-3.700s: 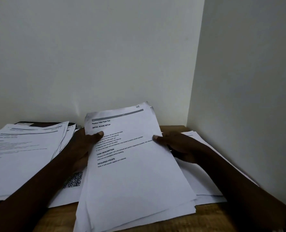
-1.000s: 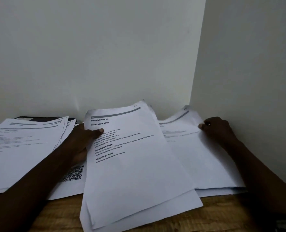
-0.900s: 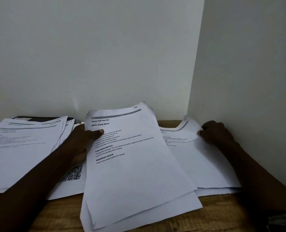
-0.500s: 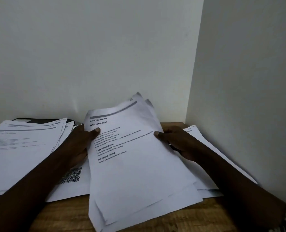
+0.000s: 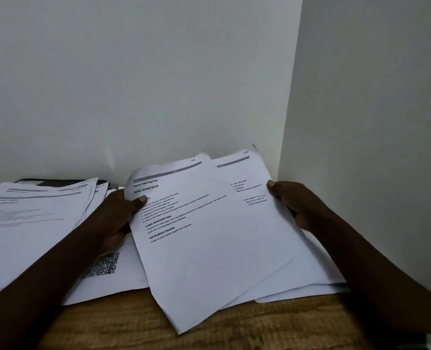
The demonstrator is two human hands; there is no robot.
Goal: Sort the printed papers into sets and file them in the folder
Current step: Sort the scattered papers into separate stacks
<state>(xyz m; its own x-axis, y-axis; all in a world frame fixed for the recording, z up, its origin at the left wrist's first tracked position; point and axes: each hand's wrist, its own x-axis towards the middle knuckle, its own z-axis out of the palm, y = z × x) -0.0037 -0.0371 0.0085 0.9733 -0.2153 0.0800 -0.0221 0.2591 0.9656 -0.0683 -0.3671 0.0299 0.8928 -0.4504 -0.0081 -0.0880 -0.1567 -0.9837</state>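
Observation:
I hold a fanned set of printed papers over the wooden table. The top sheet (image 5: 204, 243) shows headings such as "TASK DESCRIPTION"; my left hand (image 5: 118, 218) grips its left edge, thumb on the print. A second sheet (image 5: 249, 183) sticks out behind it to the right, and my right hand (image 5: 292, 200) pinches that sheet's right edge. A larger stack of printed papers (image 5: 30, 223) lies at the left. A dark folder (image 5: 58, 182) peeks out behind that stack, mostly hidden.
A sheet with a QR code (image 5: 103, 266) lies under my left wrist. More white sheets (image 5: 320, 281) rest on the wooden table (image 5: 123, 324) beneath the held set. White walls meet in a corner (image 5: 285, 147) close behind and to the right.
My right hand left the held set, reached to the sheets at the right, then came back. The sheet behind now sticks out to the right, held at its edge.

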